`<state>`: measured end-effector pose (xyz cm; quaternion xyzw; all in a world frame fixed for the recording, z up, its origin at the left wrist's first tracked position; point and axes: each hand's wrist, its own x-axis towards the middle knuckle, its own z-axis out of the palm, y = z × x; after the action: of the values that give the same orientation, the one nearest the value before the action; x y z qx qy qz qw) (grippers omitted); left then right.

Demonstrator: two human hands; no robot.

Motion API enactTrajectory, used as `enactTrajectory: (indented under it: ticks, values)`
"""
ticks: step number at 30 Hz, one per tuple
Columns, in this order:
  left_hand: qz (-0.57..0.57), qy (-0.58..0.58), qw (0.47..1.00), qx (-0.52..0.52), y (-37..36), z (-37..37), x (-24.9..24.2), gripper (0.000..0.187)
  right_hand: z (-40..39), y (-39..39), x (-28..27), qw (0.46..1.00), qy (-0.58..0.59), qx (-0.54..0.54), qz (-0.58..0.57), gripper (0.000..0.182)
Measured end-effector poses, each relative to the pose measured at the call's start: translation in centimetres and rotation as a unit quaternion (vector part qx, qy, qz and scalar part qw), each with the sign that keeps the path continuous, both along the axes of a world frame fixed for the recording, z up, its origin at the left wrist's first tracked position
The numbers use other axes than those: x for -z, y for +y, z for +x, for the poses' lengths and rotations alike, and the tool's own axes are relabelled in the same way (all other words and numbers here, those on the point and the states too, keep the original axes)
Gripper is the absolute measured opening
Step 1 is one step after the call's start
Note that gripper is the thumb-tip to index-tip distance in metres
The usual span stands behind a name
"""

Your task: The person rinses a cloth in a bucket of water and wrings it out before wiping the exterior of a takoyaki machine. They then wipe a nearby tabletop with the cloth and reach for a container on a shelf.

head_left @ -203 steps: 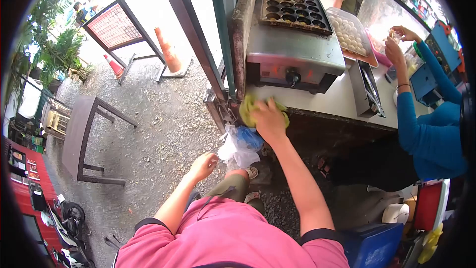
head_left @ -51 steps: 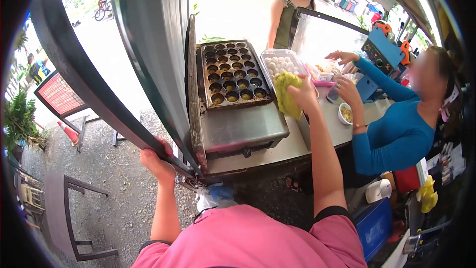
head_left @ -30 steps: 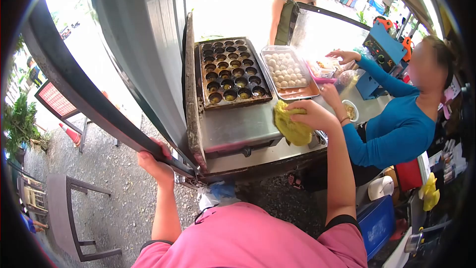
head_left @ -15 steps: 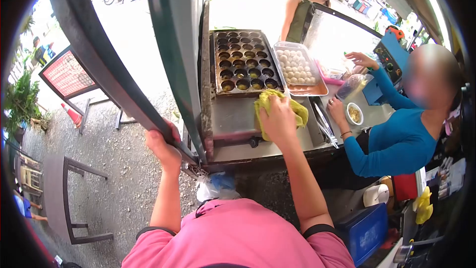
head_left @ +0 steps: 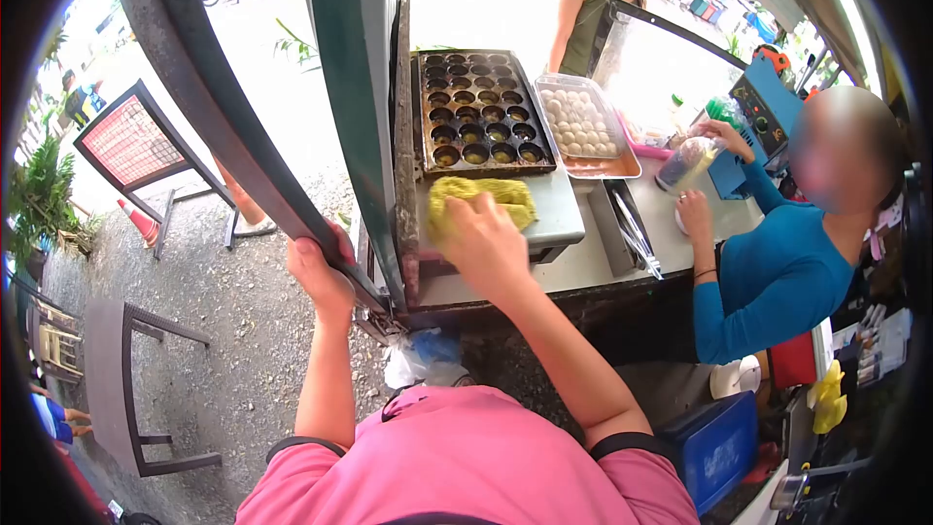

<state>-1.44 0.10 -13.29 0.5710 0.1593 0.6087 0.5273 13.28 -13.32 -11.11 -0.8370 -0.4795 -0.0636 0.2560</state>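
Note:
My right hand (head_left: 486, 245) presses a yellow-green cloth (head_left: 481, 199) flat on the steel top of a griddle machine (head_left: 559, 209), just in front of its dark pan of round moulds (head_left: 476, 112). My left hand (head_left: 326, 272) grips the slanted dark metal bar (head_left: 209, 107) of the stall frame at the left. The cloth lies partly under my fingers.
A tray of white balls (head_left: 581, 124) sits right of the pan. Tongs (head_left: 637, 238) lie on the counter (head_left: 603, 267). A person in a blue top (head_left: 777, 267) works at the right; another person (head_left: 588, 15) stands beyond. A brown table (head_left: 121, 379) stands on gravel at left.
My right hand has slid the cloth leftwards across the machine's steel top, after carrying it down from near the tray. My left hand stays on the bar.

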Motion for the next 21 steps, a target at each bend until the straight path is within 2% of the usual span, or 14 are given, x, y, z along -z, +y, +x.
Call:
enactTrajectory:
  ticks: [2,3,4,5,7,10,15,19,21]
  values:
    - [-0.004,0.002,1.0,0.009,-0.1,-0.1,-0.3,0.061,1.4,-2.3,0.3,0.998,-0.047,0.036,-0.019,0.041]
    - [-0.002,0.001,1.0,0.006,-0.1,0.0,-0.3,0.061,2.1,-3.4,0.4,0.997,-0.023,0.076,-0.008,0.04]
    - [0.001,0.0,1.0,0.003,-0.1,0.0,-0.4,0.061,3.4,-5.0,0.8,0.985,-0.169,0.042,0.011,0.039]
    - [0.004,-0.002,1.0,0.001,-0.1,0.1,-0.4,0.061,4.1,-6.2,0.4,0.979,-0.196,0.052,-0.003,0.039]
    - [-0.005,-0.002,1.0,0.001,-0.2,0.1,-0.4,0.061,5.2,-8.2,0.6,0.985,-0.078,0.151,0.003,0.038]
    - [-0.014,-0.002,1.0,0.004,-0.1,0.1,-0.2,0.062,7.3,-11.0,0.3,0.977,-0.023,0.212,-0.019,0.031]
    - [-0.022,-0.018,1.0,0.004,-0.1,0.3,-0.2,0.063,12.7,-14.9,0.9,0.976,0.056,0.206,0.032,0.037]
    - [-0.036,-0.026,0.999,0.007,-0.1,0.3,-0.2,0.064,18.2,-13.5,2.8,0.965,0.154,0.2,0.079,0.045]
    - [-0.045,-0.021,0.999,0.006,-0.3,0.3,-0.4,0.067,20.0,-11.5,3.0,0.94,0.266,0.207,0.05,0.051]
